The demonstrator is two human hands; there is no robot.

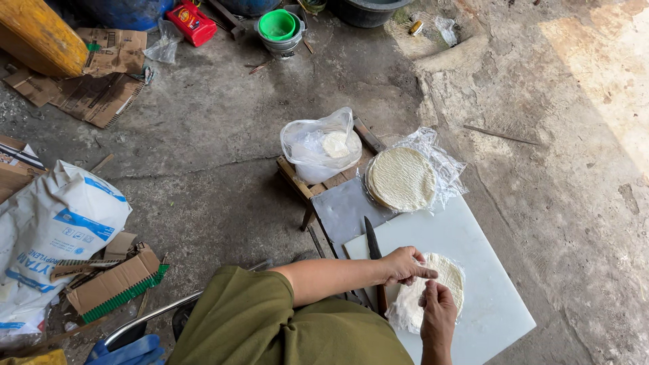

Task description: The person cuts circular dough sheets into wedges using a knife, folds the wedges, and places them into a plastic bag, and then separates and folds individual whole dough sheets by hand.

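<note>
On white board (473, 243), hands (419, 287) pinching round wrapper (443, 277)

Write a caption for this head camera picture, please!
Both hands, left and right, pinch a thin white wrapper on a white board.

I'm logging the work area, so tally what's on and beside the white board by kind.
Knife: 1
Stack of round wrappers: 1
Plastic bag with white filling: 1
Wrapper under both hands: 1
Total: 4
</note>
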